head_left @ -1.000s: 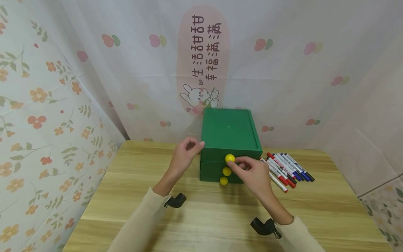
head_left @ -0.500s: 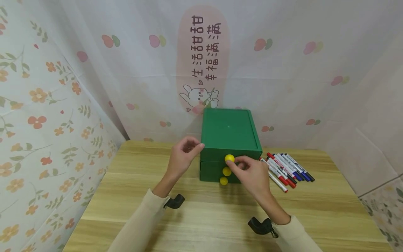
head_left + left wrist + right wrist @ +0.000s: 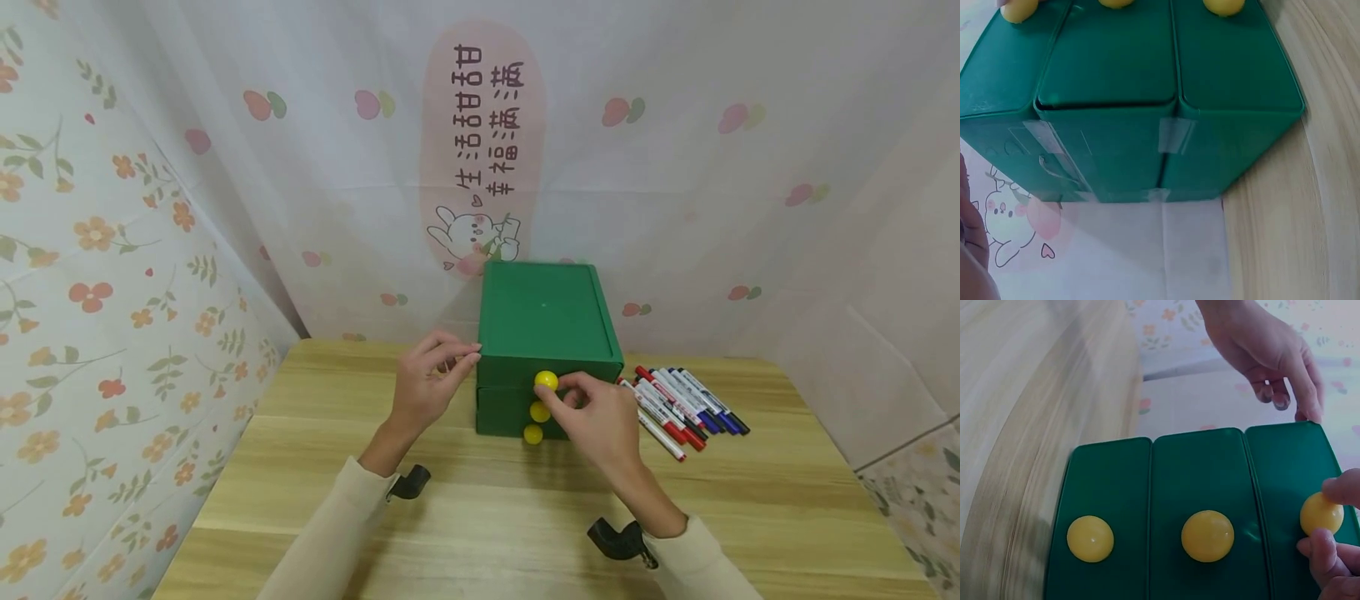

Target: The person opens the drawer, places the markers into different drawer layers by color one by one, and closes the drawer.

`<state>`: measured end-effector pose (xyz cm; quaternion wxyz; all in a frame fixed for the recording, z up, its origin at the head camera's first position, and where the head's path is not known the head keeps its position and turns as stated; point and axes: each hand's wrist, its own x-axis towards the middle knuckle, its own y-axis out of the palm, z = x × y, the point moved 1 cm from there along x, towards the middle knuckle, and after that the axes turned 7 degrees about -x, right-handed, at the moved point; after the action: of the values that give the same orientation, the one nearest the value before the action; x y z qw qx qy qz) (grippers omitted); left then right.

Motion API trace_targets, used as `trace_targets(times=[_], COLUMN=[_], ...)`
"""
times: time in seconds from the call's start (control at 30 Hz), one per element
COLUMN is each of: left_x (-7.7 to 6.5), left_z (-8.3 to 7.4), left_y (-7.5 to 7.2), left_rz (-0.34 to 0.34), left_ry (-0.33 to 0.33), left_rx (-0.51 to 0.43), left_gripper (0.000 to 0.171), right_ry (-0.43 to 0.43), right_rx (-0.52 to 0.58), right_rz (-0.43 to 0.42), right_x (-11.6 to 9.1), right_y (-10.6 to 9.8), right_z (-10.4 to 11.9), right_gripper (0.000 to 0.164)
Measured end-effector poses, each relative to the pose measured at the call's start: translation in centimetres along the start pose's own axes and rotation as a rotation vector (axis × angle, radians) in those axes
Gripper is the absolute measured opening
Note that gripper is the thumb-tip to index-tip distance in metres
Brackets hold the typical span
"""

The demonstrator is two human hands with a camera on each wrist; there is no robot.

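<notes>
right hand [image 3: 606, 421]: pinches top yellow knob [image 3: 546, 381] | left hand [image 3: 426, 385]: fingers loosely extended, at corner of green box [image 3: 547, 312]

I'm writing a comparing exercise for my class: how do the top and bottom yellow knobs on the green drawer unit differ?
The right hand pinches the top knob; no hand touches the bottom knob. The top knob sits on the highest drawer, the bottom knob on the lowest drawer. Both are round and yellow.
</notes>
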<state>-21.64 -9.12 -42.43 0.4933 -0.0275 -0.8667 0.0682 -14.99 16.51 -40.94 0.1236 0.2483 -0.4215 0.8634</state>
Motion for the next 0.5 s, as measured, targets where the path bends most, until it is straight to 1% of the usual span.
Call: trace_targets(times=[0.1,0.23,0.5], left_x=[-0.02,0.0,-0.04], left_z=[0.06,0.04,-0.03], left_y=[-0.06,-0.08,-0.19], left_rz=[0.006,0.006,-0.002], left_ry=[0.031,0.046,0.021], left_rx=[0.011,0.016,0.006], left_gripper=[0.024,0.022,0.021], right_ry=[-0.033,-0.072,-0.094], right_rx=[-0.016,-0.03,-0.05], right_rz=[-0.028,-0.059,-0.077], right_x=[-0.07,-0.09,-0.26], right_y=[0.24,0.49,0.43], right_z=[-0.03,-0.09,0.05], right_gripper=[0.025,0.025,0.025])
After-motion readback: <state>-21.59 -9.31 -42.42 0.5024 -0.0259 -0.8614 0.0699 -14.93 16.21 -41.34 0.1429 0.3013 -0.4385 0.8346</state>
